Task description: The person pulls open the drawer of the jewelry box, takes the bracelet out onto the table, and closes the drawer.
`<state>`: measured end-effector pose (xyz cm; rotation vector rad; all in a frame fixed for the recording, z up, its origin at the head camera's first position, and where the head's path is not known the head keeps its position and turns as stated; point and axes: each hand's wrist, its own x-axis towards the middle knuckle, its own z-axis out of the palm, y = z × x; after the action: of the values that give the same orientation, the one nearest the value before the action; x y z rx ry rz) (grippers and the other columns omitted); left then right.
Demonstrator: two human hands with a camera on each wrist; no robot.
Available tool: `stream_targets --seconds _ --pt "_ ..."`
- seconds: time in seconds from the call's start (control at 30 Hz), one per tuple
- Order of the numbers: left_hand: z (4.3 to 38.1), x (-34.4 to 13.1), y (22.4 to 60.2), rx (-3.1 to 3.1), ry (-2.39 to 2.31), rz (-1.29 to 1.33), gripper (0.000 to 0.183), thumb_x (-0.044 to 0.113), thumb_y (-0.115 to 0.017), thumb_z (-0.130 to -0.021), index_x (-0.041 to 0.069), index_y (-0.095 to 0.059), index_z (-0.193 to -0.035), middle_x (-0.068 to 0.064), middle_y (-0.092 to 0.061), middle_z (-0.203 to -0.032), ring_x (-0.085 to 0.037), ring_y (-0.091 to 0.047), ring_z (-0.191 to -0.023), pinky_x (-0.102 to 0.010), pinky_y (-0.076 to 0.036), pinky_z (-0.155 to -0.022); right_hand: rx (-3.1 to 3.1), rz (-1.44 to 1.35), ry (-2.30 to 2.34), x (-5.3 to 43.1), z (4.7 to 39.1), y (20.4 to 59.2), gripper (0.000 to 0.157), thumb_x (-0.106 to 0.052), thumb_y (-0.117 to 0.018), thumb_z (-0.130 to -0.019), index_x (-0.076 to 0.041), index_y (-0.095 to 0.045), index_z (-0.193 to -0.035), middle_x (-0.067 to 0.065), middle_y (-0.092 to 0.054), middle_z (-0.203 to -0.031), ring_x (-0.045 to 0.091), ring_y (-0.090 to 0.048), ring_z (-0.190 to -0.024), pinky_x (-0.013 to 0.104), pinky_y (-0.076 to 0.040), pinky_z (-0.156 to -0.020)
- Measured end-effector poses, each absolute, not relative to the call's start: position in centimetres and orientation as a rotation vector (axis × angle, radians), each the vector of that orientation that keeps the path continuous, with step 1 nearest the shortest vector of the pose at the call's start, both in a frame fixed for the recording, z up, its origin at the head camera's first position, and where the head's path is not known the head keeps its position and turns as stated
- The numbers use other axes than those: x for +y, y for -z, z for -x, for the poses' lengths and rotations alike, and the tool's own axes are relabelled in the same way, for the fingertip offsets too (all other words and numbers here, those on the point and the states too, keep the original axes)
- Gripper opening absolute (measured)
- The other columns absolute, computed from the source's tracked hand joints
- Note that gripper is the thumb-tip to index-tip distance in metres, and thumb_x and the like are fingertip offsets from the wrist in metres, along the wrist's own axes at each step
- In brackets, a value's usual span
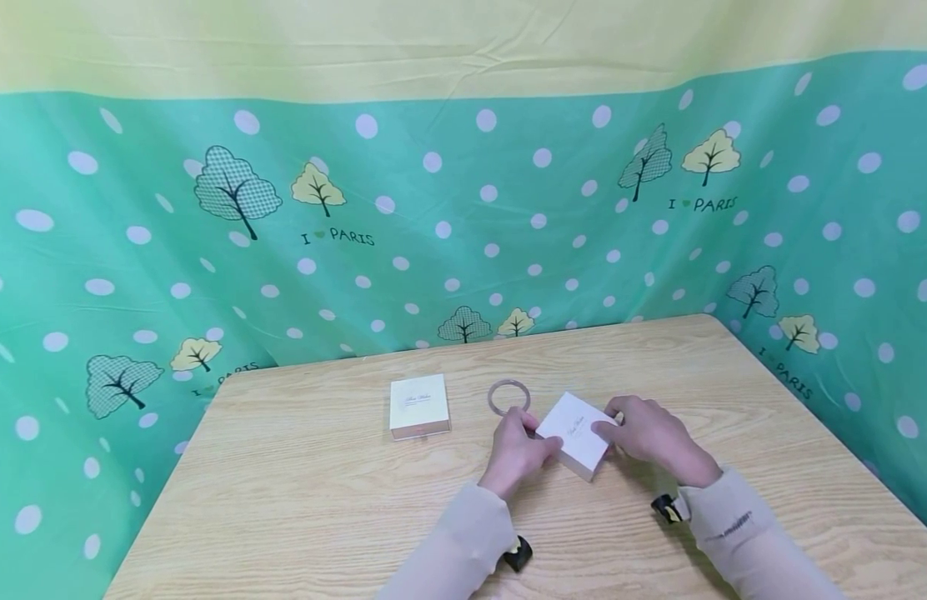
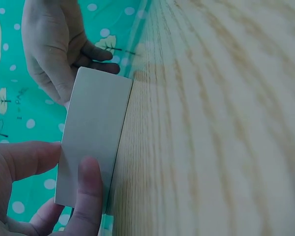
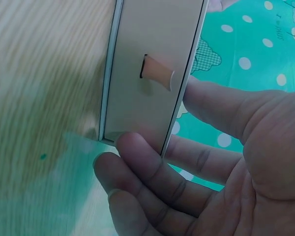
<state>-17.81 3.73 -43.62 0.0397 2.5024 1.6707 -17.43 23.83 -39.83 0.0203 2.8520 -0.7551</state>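
Note:
A white square box (image 1: 574, 435) with small script on its lid is held at the table between both hands. My left hand (image 1: 518, 454) pinches its left corner, thumb on the lid edge and a finger along the plain side (image 2: 94, 125). Opposite, my right hand (image 1: 653, 432) grips the right corner, thumb on top and fingers curled at the side. A short pinkish pull tab (image 3: 157, 73) sticks out of the box's side in the right wrist view. Just beyond my left fingertips lies a pale purple bangle (image 1: 509, 382).
A second white box (image 1: 420, 404) with similar script and a pinkish front side sits farther left on the wooden table (image 1: 306, 483). Behind the table hangs a green and yellow curtain (image 1: 403, 200) with dots and trees.

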Motion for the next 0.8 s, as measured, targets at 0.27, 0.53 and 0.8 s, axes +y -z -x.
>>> stream_targets --seconds 0.27,0.53,0.8 --pt "17.57 3.7 43.47 2.357 -1.764 -0.008 0.033 0.006 -0.077 -0.078 0.004 -0.048 -0.093 -0.007 -0.053 -0.081 -0.019 -0.064 -0.061 -0.022 -0.054 -0.05 2.849 -0.013 0.774 23.88 17.57 39.94 0.033 -0.033 -0.063 -0.092 -0.005 -0.065 -0.109 0.003 -0.054 -0.067 0.017 -0.049 -0.057 0.027 -0.039 -0.045" --pt "17.46 3.56 43.6 2.313 -1.785 0.008 0.034 0.005 -0.077 -0.077 0.004 -0.047 -0.093 -0.008 -0.055 -0.079 -0.02 -0.066 -0.057 -0.025 -0.057 -0.053 2.833 0.001 0.789 23.87 17.55 39.91 0.034 -0.032 -0.063 -0.091 -0.005 -0.065 -0.111 0.004 -0.059 -0.078 0.018 -0.051 -0.063 0.028 -0.042 -0.049" --pt "17.35 3.43 43.83 2.303 -1.78 -0.002 0.035 0.007 -0.078 -0.077 0.005 -0.047 -0.092 -0.008 -0.056 -0.079 -0.019 -0.066 -0.057 -0.026 -0.057 -0.053 2.838 0.027 0.782 23.87 17.55 39.85 0.034 -0.032 -0.063 -0.092 -0.004 -0.065 -0.111 0.005 -0.06 -0.087 0.018 -0.05 -0.068 0.028 -0.042 -0.052"
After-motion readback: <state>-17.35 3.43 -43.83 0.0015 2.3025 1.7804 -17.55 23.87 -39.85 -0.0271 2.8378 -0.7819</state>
